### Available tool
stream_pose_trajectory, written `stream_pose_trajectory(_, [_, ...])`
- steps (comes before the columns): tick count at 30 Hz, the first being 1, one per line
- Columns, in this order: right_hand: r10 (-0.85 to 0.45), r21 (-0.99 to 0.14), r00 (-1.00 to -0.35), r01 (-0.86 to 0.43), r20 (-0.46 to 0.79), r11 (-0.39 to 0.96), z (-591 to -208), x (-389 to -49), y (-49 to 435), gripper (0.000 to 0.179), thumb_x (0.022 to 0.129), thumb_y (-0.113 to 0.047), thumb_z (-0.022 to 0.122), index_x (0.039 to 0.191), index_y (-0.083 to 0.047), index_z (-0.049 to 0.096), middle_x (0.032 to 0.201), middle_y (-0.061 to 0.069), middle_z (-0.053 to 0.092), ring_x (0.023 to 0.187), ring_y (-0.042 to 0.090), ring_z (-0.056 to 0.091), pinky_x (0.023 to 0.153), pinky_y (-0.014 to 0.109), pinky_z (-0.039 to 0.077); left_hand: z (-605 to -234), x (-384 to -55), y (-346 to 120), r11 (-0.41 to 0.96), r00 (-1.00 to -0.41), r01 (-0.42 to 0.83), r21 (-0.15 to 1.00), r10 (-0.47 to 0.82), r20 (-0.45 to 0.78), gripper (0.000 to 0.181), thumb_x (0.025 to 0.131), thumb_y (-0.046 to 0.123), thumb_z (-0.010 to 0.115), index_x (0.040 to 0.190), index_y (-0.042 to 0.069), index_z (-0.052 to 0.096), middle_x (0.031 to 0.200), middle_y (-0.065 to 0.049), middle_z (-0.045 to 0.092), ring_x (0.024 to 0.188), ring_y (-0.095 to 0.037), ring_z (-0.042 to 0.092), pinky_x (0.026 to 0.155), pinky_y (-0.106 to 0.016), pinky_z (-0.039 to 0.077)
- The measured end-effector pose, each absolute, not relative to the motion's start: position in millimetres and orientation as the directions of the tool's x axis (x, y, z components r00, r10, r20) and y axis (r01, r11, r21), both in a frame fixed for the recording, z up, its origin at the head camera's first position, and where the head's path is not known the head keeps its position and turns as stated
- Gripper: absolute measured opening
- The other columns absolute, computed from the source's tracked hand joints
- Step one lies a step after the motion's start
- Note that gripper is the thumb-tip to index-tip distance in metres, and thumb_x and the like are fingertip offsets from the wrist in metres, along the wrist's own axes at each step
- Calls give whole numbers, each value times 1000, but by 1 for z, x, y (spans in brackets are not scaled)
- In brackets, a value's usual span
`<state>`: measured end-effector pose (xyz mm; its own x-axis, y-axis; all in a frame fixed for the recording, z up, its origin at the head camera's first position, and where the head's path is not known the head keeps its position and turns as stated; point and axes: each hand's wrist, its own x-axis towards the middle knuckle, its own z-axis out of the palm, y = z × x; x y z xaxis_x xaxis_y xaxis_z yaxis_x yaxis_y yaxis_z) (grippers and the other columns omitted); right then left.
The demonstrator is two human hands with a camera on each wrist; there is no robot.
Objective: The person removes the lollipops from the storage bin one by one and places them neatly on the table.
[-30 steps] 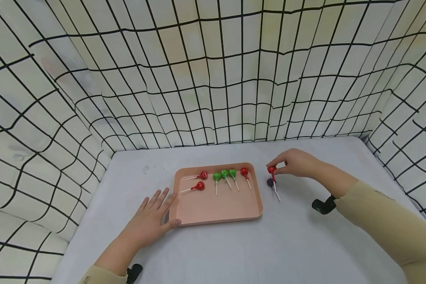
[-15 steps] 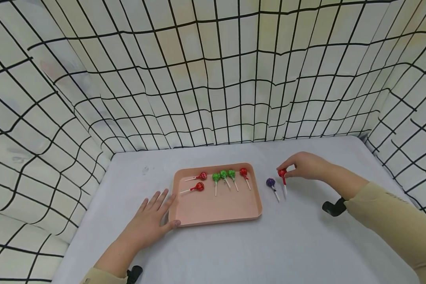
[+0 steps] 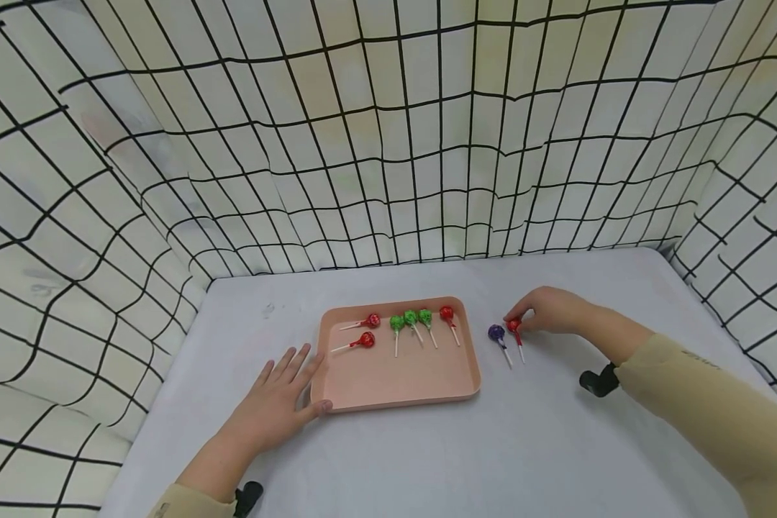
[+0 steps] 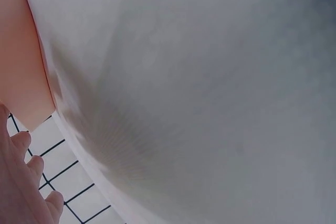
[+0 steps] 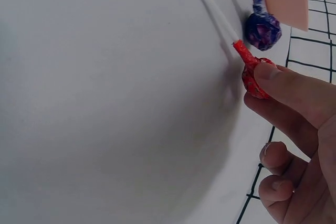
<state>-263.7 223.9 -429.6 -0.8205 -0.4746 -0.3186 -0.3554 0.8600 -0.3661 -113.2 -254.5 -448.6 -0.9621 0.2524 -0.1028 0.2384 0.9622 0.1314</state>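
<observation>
Between thumb and forefinger, my right hand (image 3: 553, 311) pinches the wrapped head of a red lollipop (image 5: 256, 77), its white stick pointing toward me. Just left of it lies a purple lollipop (image 3: 496, 333) on the white table. My left hand (image 3: 273, 399) is spread flat, its fingertips and thumb at the left edge of the pink tray (image 3: 395, 381). Inside the tray, two red lollipops (image 3: 366, 339) lie sideways at the left. Three green lollipops (image 3: 411, 317) stand in a row at the middle, and another red lollipop (image 3: 447, 314) lies to their right.
Behind the table (image 3: 427, 460) rises a white backdrop with a black grid (image 3: 388, 173), which also runs along both sides. Dark wrist devices (image 3: 599, 381) sit at both sleeve cuffs.
My right hand has carried the red lollipop from over the purple one to its right side and lowered it toward the table. The left hand has stayed at the tray.
</observation>
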Motion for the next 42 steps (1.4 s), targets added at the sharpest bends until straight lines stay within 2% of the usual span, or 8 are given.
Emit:
stream_pose_trajectory(7, [-477, -364, -819, -360, -317, 859, -436, -266, 224, 28, 90, -19, 73, 118, -24, 76, 118, 3, 70, 115, 29, 59, 98, 52, 48, -447, -114, -254, 961, -959, 248, 126, 262, -110, 90, 88, 69, 55, 158, 20, 27, 165, -10, 19, 151, -36, 14, 118, -61, 11])
stream_pose_trajectory(21, [-492, -376, -815, -371, -307, 849, -434, -264, 222, 28, 91, -21, 72, 119, -25, 75, 121, 5, 69, 118, 32, 57, 100, 54, 48, -448, -115, -253, 961, -960, 247, 126, 260, -102, 90, 88, 67, 57, 158, 19, 27, 164, -11, 19, 150, -36, 14, 118, -62, 12])
stream_pose_trajectory(27, [-500, -396, -815, -373, -293, 839, -429, -266, 225, 31, 90, -26, 73, 121, -24, 73, 118, 3, 69, 103, 23, 61, 87, 43, 55, -447, -115, -252, 961, -960, 247, 128, 260, -102, 90, 88, 67, 57, 158, 18, 28, 164, -11, 20, 150, -36, 15, 118, -62, 12])
stream_pose_trajectory(31, [-506, -410, -818, -376, -275, 831, -423, -266, 226, 31, 91, -28, 73, 121, -22, 73, 115, 2, 69, 97, 20, 61, 82, 38, 56, -447, -115, -252, 960, -959, 248, 131, 262, -104, 90, 88, 68, 56, 158, 18, 27, 164, -11, 20, 150, -36, 14, 118, -62, 12])
stream_pose_trajectory(37, [-507, -427, -820, -372, -265, 824, -420, -264, 223, 32, 91, -31, 73, 122, -22, 73, 117, 3, 69, 100, 22, 61, 83, 39, 56, -446, -114, -253, 961, -959, 247, 127, 261, -108, 91, 88, 71, 54, 158, 18, 28, 164, -11, 21, 150, -37, 15, 118, -62, 13])
stream_pose_trajectory(42, [-507, -447, -822, -364, -258, 817, -417, -265, 218, 34, 90, -29, 74, 123, -22, 72, 118, 3, 69, 96, 21, 60, 78, 34, 56, -445, -112, -253, 959, -959, 247, 136, 262, -105, 90, 88, 68, 56, 158, 18, 28, 164, -12, 21, 150, -37, 16, 118, -62, 12])
